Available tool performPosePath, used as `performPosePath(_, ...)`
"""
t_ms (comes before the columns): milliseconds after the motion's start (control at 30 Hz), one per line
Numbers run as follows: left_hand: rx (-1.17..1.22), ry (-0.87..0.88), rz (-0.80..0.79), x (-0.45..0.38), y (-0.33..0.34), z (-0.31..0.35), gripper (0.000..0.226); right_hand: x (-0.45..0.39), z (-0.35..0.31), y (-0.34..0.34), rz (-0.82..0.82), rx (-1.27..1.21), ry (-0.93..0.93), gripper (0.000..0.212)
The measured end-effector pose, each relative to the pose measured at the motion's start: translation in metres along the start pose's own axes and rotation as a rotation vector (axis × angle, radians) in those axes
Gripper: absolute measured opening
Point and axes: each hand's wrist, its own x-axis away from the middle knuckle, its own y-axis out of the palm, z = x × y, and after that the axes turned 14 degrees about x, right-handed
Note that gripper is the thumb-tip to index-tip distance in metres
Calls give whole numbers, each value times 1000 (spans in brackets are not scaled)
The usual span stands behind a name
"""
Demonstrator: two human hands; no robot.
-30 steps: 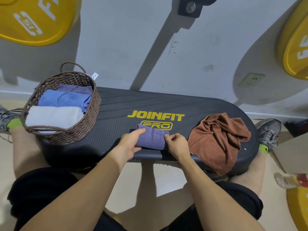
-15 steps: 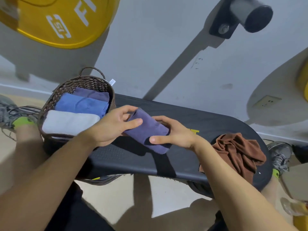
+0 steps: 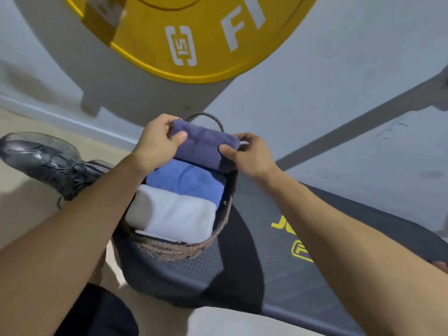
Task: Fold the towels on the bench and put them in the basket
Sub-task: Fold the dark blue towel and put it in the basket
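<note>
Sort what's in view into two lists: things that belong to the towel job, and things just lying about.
Job:
purple towel, held by left hand and right hand
blue towel in basket
white towel in basket
basket
bench

Lying about:
yellow plate
shoe

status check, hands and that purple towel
Left hand and right hand both grip folded purple towel, held over far end of basket. Blue towel, white towel already inside. Nothing blocking.
</note>
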Motion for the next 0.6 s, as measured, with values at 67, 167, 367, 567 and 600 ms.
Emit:
performPosePath(67, -115, -13, 36, -10, -2, -14, 34, -11, -4, 13, 97, 183, -49, 37)
performPosePath(167, -227, -37, 49, -19, 0, -26, 28, -20, -10, 21, 147, 355, -97, 36)
performPosePath(367, -383, -100, -11, -25, 4, -24, 23, -37, -31, 6, 113, 753, -27, 37)
performPosePath(567, -459, -99, -9, -14, 6, -15, 33, -34, -27, 21, -3, 756, -443, 18)
performPosePath(600, -489, -61, 4, -9, 5, -13, 34, -34, -22, 26, -65, 816, -488, 16)
